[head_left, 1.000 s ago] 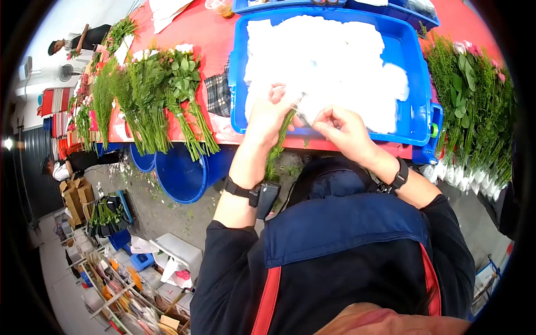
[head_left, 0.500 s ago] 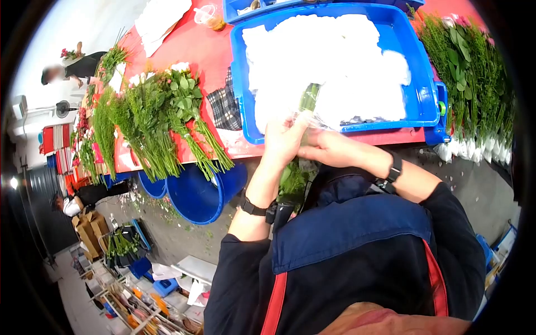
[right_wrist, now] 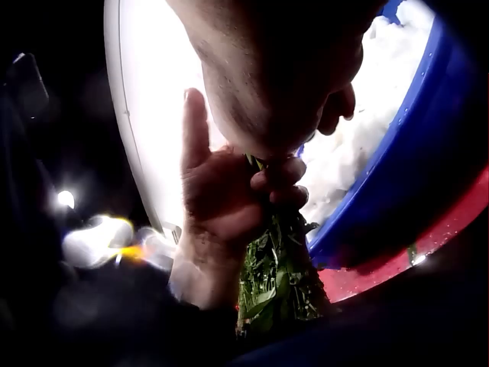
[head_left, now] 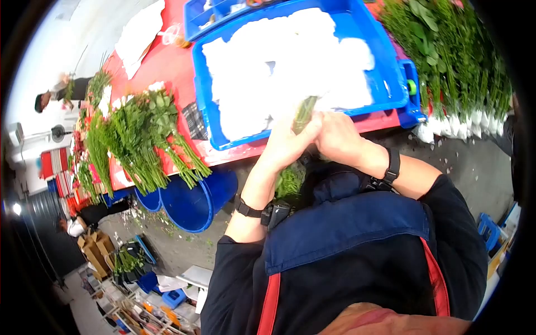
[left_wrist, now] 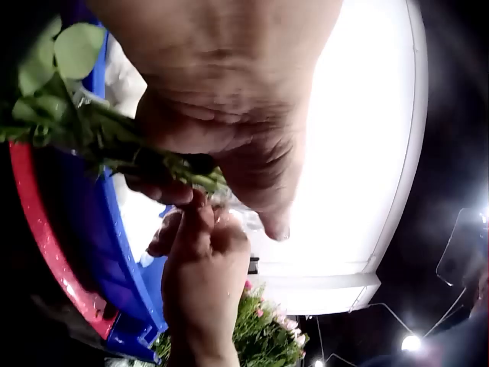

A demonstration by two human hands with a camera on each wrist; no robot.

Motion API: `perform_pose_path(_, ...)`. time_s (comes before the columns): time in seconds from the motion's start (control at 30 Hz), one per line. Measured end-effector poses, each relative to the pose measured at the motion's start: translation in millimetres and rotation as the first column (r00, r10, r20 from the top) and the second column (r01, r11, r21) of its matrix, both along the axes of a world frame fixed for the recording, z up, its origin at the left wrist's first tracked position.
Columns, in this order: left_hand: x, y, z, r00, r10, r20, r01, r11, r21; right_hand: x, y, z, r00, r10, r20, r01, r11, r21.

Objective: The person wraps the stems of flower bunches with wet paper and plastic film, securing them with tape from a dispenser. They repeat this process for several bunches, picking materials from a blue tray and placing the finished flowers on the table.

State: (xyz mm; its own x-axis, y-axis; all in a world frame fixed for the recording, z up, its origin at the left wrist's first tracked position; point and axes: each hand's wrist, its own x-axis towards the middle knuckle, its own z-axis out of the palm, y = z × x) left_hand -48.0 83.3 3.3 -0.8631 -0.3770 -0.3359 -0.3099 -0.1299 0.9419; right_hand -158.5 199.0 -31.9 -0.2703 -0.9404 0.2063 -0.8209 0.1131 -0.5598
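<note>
My left hand (head_left: 287, 139) grips a bunch of green stems (head_left: 304, 113) by the cut ends, which point up toward the tray. The leafy part (head_left: 289, 183) hangs below this hand; in the right wrist view the leaves (right_wrist: 279, 267) run down from its curled fingers. Clear plastic (left_wrist: 235, 205) shows at the stem ends in the left wrist view. My right hand (head_left: 341, 137) is close against the left one, its thumb and fingers (left_wrist: 200, 222) pinching at the plastic around the stems. In the right wrist view the right hand's back hides its fingertips.
A blue tray (head_left: 385, 67) of white, wet-looking padding stands on the red table (head_left: 176, 70) in front of me. Flower bunches (head_left: 131, 139) lie at left; more bunches with white-wrapped ends (head_left: 460, 124) are at right. Blue tubs (head_left: 187, 206) stand below the table edge.
The right hand has come from the tray's front edge to the stems beside the left hand. The stem ends have turned upward, and the head view has shifted.
</note>
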Motion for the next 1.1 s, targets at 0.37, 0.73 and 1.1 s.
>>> perform_pose_path(0.37, -94.6, 126.9, -35.5, 0.951, -0.152, 0.27, 0.289, 0.745, -0.601, -181.0, 193.0, -11.9, 0.878, -0.477, -0.051, 0.473, 0.843, 0.257)
perform_pose_path(0.73, -185.5, 231.0, -99.9, 0.762, -0.533, 0.368, 0.638, 0.717, -0.281, -170.5, 276.2, 2.2, 0.778, -0.312, 0.545, 0.221, 0.948, 0.229)
perform_pose_path(1.1, -197.7, 259.8, -14.9, 0.727, -0.63, 0.273, 0.682, 0.708, -0.181, -205.6, 288.8, -48.0, 0.877, -0.011, 0.48, 0.178, 0.936, -0.303)
